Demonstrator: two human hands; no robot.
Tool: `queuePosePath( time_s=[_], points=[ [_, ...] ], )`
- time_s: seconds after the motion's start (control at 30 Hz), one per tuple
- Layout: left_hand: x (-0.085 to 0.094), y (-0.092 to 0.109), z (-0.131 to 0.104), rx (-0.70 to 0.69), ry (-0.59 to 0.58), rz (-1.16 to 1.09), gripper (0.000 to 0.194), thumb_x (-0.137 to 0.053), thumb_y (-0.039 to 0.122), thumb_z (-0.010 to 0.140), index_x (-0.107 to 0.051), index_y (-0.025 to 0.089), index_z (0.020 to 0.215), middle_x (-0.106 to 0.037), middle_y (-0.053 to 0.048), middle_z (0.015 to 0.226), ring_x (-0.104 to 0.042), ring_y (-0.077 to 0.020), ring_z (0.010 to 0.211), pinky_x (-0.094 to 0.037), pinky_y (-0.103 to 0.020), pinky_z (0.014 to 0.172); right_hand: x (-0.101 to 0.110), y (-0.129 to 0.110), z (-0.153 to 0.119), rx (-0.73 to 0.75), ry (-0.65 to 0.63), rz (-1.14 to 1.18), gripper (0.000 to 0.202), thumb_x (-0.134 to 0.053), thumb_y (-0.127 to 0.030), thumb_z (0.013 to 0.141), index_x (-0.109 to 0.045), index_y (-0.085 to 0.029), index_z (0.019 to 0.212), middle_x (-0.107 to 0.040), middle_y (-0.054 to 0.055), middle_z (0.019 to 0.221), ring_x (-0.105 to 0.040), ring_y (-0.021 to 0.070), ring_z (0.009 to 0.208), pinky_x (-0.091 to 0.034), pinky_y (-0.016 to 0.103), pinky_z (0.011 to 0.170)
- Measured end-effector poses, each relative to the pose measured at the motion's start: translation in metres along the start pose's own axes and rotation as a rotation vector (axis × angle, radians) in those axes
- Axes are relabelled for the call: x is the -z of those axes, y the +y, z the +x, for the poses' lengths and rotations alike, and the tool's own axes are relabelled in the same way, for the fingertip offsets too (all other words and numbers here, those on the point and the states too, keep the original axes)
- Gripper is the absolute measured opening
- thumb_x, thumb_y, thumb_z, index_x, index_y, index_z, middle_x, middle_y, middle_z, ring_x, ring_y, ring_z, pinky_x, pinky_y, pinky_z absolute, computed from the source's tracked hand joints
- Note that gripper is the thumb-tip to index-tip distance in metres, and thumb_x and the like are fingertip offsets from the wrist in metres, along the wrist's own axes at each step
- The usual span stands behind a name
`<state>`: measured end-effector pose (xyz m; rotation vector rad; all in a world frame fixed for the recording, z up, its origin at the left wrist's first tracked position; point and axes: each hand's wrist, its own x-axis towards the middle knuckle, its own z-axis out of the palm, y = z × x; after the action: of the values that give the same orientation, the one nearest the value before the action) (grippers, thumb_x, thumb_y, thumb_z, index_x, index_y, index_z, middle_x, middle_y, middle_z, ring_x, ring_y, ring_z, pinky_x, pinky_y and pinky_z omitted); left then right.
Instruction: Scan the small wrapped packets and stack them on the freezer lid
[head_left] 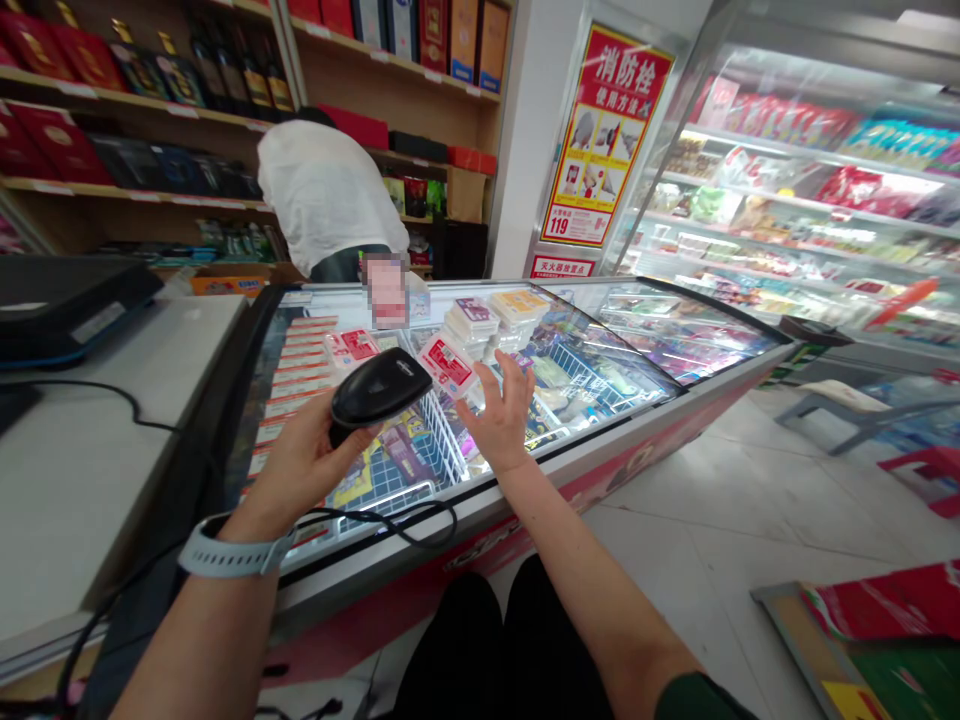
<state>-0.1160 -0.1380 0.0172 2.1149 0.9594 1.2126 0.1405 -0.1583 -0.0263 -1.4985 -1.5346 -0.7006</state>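
Observation:
My left hand (311, 455) is wrapped round a black barcode scanner (384, 388), whose cable loops over the edge of a glass-topped chest freezer (559, 465). My right hand (499, 415) is held over the glass with fingers apart. Just beyond its thumb is a small white pack with a red label (448, 363); whether the thumb touches it I cannot tell. A second red-labelled pack (351, 347) lies behind the scanner. Farther back on the glass are stacks of white packs with purple labels (474, 312) and yellow labels (519, 303).
A person in a white top (330, 200) bends over behind the freezer, before shelves of bottles and boxes. On the left is a grey counter (150, 430) with a black device (71, 305). A grey stool (844, 405) and a lit display fridge (810, 210) are at the right.

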Motion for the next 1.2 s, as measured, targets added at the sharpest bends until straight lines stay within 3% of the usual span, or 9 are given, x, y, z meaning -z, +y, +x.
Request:
queuePosePath(
  time_s=[0.13, 0.33, 0.87, 1.2],
  points=[
    [0.0008, -0.0009, -0.001, -0.021, -0.01, 0.028, 0.037, -0.066, 0.042, 0.086, -0.065, 0.015, 0.112, -0.07, -0.008, 0.104, -0.065, -0.0245, 0.095, -0.053, -0.037, 0.085, 0.0027, -0.0014, 0.0009, 0.007, -0.021, -0.005, 0.045, -0.055, -0.052, 0.098, -0.06, -0.021, 0.13, -0.051, 0.017, 0.147, -0.043, 0.031, 0.143, -0.02, 0.059, 0.123],
    [0.0, 0.0005, -0.001, -0.016, -0.018, 0.042, 0.037, -0.066, 0.043, 0.086, -0.065, 0.016, 0.111, -0.069, -0.008, 0.104, -0.065, -0.0243, 0.093, -0.053, -0.037, 0.084, 0.0013, 0.0001, 0.0007, 0.059, 0.05, -0.031, 0.044, -0.058, -0.049, 0.097, -0.06, -0.019, 0.129, -0.053, 0.018, 0.144, -0.045, 0.0299, 0.141, -0.02, 0.057, 0.123],
    [-0.0003, -0.0041, -0.0018, -0.017, -0.054, 0.042, 0.038, -0.063, 0.043, 0.088, -0.062, 0.017, 0.117, -0.069, -0.008, 0.113, -0.064, -0.0247, 0.103, -0.051, -0.038, 0.094, 0.0005, 0.001, -0.0002, 0.072, 0.065, -0.028, 0.043, -0.058, -0.049, 0.097, -0.059, -0.02, 0.129, -0.053, 0.018, 0.143, -0.047, 0.0299, 0.138, -0.021, 0.057, 0.122],
    [0.0005, -0.0028, -0.0013, -0.01, -0.053, 0.057, 0.038, -0.064, 0.044, 0.087, -0.064, 0.017, 0.115, -0.07, -0.009, 0.111, -0.065, -0.0262, 0.099, -0.053, -0.039, 0.09, 0.0082, -0.0036, 0.0016, -0.014, -0.085, 0.001, 0.044, -0.057, -0.048, 0.096, -0.06, -0.022, 0.132, -0.05, 0.017, 0.149, -0.043, 0.031, 0.143, -0.017, 0.058, 0.124]
  ],
)
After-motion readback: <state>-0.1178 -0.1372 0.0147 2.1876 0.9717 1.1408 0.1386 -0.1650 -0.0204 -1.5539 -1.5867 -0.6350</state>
